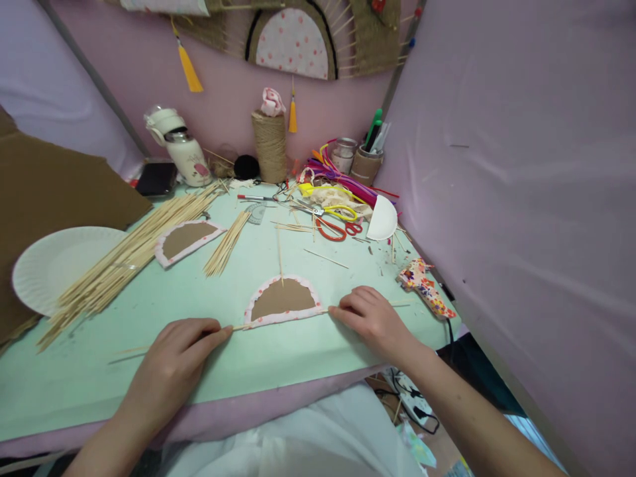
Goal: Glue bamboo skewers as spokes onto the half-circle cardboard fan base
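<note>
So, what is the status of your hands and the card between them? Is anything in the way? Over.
Left hand pinching stick left of card, right hand likewise on right. Another stick overlapping card's arch. Glue gun apart, not blocking.

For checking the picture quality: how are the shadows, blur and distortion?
Head view: shadows are soft near the hands; the half-circle piece shows no obvious motion blur; the bundled sticks look slightly soft; the bottle leans outward, probably wide-lens distortion.
</note>
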The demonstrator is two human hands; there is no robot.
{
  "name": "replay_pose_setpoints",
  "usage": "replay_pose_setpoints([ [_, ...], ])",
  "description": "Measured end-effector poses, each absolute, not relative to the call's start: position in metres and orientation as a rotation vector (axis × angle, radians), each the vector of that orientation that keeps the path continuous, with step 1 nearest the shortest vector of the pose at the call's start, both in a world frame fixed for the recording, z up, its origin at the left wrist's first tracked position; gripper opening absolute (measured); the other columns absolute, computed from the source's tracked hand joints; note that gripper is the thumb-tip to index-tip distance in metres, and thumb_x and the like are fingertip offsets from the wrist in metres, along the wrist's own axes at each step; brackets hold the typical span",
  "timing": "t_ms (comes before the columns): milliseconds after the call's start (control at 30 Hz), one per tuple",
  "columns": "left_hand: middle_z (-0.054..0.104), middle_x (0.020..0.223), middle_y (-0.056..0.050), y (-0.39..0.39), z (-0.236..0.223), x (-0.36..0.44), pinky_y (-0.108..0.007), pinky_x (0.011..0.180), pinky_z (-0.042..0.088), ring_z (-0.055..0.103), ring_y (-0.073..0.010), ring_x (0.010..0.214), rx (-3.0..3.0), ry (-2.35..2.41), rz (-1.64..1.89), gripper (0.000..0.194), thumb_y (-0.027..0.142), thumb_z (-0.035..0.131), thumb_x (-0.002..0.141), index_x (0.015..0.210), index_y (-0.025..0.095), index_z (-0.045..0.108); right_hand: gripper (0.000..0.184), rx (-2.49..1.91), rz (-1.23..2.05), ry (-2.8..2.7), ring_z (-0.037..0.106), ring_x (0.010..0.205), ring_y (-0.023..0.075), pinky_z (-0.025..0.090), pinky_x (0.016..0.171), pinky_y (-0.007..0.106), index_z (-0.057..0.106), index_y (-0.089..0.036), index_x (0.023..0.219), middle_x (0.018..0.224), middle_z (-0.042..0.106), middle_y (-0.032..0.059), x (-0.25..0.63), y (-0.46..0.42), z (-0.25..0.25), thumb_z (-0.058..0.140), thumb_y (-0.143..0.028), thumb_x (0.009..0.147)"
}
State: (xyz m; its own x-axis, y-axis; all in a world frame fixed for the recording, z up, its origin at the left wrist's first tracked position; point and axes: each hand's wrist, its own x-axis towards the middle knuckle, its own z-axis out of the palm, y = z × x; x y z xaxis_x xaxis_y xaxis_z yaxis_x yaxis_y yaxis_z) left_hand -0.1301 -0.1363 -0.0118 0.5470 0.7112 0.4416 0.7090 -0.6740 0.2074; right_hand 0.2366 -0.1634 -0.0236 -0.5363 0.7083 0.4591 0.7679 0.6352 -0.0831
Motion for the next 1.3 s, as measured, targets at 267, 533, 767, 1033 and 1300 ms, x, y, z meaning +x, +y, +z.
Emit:
replay_pose_setpoints([
  [267,0.073,0.093,-0.003,-0.136,-0.0134,-0.1305,-0.035,0.076,0.05,0.064,-0.0213,0.083,2.739,1.256,0.809,0.032,0.023,0.043,0.093,0.096,0.028,0.074,0.023,-1.136,-0.19,-2.402,0.05,0.081,0.017,0.043,0.08,0.033,0.068,-0.019,0.108,0.085,0.064,0.0063,0.2367,-0.1623,-0.0245,0.048,-0.013,0.098],
  [533,0.072,0.093,-0.003,-0.1347,-0.0136,-0.1315,-0.035,0.075,0.05,0.064,-0.021,0.084,2.759,1.239,0.786,0.031,0.023,0.044,0.093,0.098,0.027,0.074,0.024,-1.136,-0.176,-2.403,0.05,0.081,0.0175,0.043,0.079,0.034,0.068,-0.018,0.108,0.085,0.063,0.0069,0.2369,-0.1624,-0.0256,0.046,-0.015,0.099],
  [767,0.072,0.091,-0.004,-0.1354,-0.0116,-0.13,-0.033,0.075,0.049,0.064,-0.0201,0.083,2.779,1.237,0.81,0.03,0.023,0.045,0.093,0.095,0.025,0.074,0.023,-1.15,-0.165,-2.401,0.051,0.081,0.0172,0.043,0.079,0.034,0.069,-0.018,0.108,0.085,0.063,0.0066,0.2354,-0.1626,-0.0234,0.049,-0.014,0.098],
  [1033,0.072,0.092,-0.004,-0.1345,-0.0124,-0.1291,-0.032,0.075,0.049,0.063,-0.0195,0.083,2.833,1.206,0.833,0.031,0.022,0.044,0.094,0.096,0.022,0.074,0.022,-1.153,-0.165,-2.402,0.049,0.08,0.017,0.042,0.078,0.033,0.069,-0.017,0.107,0.084,0.063,0.0065,0.236,-0.1618,-0.0262,0.05,-0.013,0.097],
  [1300,0.072,0.092,-0.004,-0.1351,-0.0149,-0.1321,-0.033,0.075,0.049,0.064,-0.0197,0.083,2.819,1.209,0.837,0.029,0.023,0.045,0.094,0.096,0.024,0.074,0.022,-1.147,-0.182,-2.401,0.049,0.08,0.0168,0.042,0.078,0.033,0.069,-0.018,0.107,0.084,0.063,0.0061,0.2358,-0.1619,-0.0275,0.05,-0.013,0.097],
])
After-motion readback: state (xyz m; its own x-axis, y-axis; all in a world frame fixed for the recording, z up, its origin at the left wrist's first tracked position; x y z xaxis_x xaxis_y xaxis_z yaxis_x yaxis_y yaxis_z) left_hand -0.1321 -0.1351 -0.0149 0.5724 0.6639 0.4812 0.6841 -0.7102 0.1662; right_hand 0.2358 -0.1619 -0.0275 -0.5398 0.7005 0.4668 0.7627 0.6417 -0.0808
